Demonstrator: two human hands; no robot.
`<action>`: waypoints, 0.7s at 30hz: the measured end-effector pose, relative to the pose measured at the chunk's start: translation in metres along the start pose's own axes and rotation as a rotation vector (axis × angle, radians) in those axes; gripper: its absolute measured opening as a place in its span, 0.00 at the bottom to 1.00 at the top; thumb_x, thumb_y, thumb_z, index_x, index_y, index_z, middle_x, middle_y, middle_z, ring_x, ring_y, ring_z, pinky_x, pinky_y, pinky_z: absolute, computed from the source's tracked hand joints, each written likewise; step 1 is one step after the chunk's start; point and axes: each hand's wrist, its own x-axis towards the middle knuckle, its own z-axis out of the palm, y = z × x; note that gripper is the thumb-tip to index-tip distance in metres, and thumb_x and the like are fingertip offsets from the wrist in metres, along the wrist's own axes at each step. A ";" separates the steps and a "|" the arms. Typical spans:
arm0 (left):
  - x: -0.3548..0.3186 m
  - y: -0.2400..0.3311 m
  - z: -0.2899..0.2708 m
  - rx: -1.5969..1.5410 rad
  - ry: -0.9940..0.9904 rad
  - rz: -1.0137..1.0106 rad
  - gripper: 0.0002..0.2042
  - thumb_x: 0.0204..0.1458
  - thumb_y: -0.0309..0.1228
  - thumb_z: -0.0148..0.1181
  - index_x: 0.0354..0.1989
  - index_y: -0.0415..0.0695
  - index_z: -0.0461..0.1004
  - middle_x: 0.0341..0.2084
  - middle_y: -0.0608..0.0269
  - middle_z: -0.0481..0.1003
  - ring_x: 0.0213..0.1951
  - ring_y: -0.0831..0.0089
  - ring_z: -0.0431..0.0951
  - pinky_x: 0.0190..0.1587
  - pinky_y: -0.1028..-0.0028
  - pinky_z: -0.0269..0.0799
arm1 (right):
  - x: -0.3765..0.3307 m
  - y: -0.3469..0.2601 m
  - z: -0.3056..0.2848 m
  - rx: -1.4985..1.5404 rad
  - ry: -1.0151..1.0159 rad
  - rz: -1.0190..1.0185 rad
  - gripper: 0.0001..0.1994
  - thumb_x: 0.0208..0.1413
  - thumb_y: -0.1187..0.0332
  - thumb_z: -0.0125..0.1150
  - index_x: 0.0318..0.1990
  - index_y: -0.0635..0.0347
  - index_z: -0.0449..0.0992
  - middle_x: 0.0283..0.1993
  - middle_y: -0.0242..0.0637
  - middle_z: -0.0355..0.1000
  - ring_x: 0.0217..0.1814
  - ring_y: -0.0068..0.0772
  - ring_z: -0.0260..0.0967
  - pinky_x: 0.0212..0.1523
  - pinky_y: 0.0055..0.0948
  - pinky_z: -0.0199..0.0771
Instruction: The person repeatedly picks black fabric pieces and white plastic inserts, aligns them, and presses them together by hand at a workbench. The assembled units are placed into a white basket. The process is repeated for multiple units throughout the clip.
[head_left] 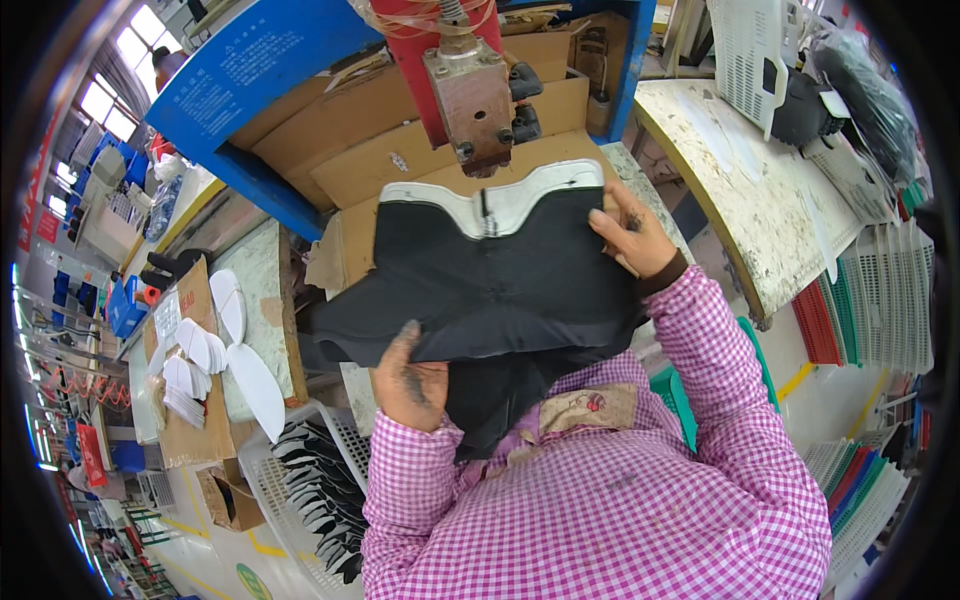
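Observation:
A large black fabric piece (480,290) with a white curved strip (500,205) along its far edge lies under the red and metal press head (470,95). My left hand (410,385) grips the fabric's near left edge, thumb on top. My right hand (630,235) presses and pinches the fabric's right side near the white strip. Both sleeves are pink checked. More black fabric hangs down toward my lap.
Cardboard sheets (350,140) line the blue machine frame. White cut pieces (215,345) lie stacked on a bench at left. A white basket (300,480) holds black cut pieces at lower left. A worn white table (750,190) and stacked plastic trays (880,290) stand at right.

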 end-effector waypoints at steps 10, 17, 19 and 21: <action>0.044 0.043 0.014 -0.127 -0.066 0.151 0.17 0.50 0.22 0.54 0.50 0.33 0.67 0.48 0.51 0.72 0.51 0.58 0.72 0.56 0.58 0.68 | 0.034 0.012 0.015 0.670 -0.106 0.053 0.19 0.49 0.77 0.62 0.50 0.67 0.68 0.44 0.39 0.73 0.46 0.28 0.72 0.49 0.27 0.72; 0.044 0.069 0.020 0.030 0.179 0.397 0.17 0.53 0.26 0.54 0.51 0.34 0.67 0.50 0.51 0.71 0.51 0.59 0.72 0.57 0.58 0.67 | 0.063 -0.021 0.040 0.693 -0.046 0.061 0.16 0.50 0.77 0.61 0.48 0.69 0.69 0.41 0.42 0.73 0.38 0.28 0.74 0.41 0.26 0.76; 0.033 0.071 0.008 0.035 0.176 0.417 0.18 0.55 0.29 0.52 0.53 0.35 0.66 0.52 0.50 0.69 0.54 0.58 0.69 0.58 0.56 0.65 | 0.044 -0.016 0.035 0.661 -0.014 0.062 0.16 0.49 0.78 0.62 0.47 0.69 0.70 0.41 0.41 0.73 0.40 0.28 0.73 0.44 0.26 0.75; 0.022 0.069 -0.003 0.084 0.010 0.384 0.19 0.56 0.31 0.51 0.54 0.35 0.64 0.54 0.50 0.67 0.57 0.58 0.67 0.59 0.54 0.63 | 0.023 -0.008 0.020 0.607 0.015 0.045 0.16 0.48 0.78 0.62 0.47 0.69 0.70 0.42 0.40 0.73 0.43 0.28 0.72 0.46 0.25 0.73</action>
